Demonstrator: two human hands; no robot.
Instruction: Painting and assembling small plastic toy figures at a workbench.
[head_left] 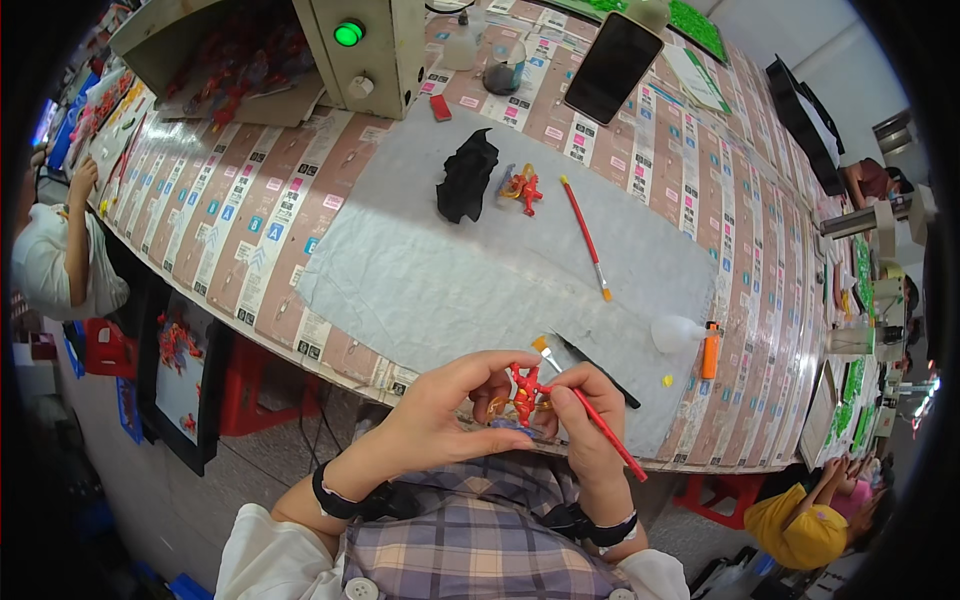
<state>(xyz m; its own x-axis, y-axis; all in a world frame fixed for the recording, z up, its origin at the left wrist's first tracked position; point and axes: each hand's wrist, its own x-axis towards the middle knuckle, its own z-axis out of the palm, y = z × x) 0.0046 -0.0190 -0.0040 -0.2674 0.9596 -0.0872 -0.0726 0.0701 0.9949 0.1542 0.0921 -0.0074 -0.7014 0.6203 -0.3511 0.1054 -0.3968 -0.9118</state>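
Note:
My left hand [446, 408] is closed around a small red figurine [524, 396] with yellowish and bluish see-through parts, held just in front of the table edge. My right hand [592, 428] pinches a red-handled paintbrush [614, 438]; its fingertips are close to the figurine, and whether they touch it I cannot tell. The brush's tan bristles point up and away, past the figurine. Just beyond my right hand, a slim black pointed tool [606, 373] lies on the grey-white cloth [385, 280]. Farther off lie a second red figurine [525, 188], another red-handled paintbrush [583, 235] and a crumpled black cloth [467, 177].
A beige machine [375, 50] with a green light stands at the back left. At the back are a glass jar [504, 70] and a dark phone [614, 68]. To the right lie a white translucent bottle [676, 334] and an orange lighter [711, 352]. Other people sit at both sides.

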